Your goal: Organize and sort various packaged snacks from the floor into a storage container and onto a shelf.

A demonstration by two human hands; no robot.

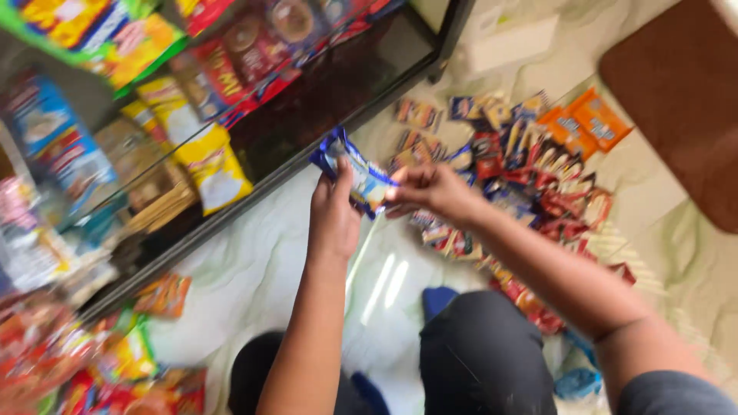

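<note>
- Blue-and-white snack packet [355, 173], crinkled, shiny, blurred print, held up between both hands.
- Left hand [334, 215] closed around its lower end.
- Right hand [434, 192] pinching its right edge.
- Beyond right hand: heap of mixed packets [530, 177] on pale floor [254, 261].
- Left of left hand: glass-fronted shelf [231, 146].

A pale, glossy marble-look floor [261, 261] is spreading across the view, with soft daylight gleaming on it in bright streaks. A dark, black-framed glass-fronted display shelf [338, 92] is standing along the upper left, its panes reflecting the room. A brown mat with rounded corners [684, 100] is lying on the floor at the upper right. A white flat box [511, 42] is resting near the shelf's far end.
</note>
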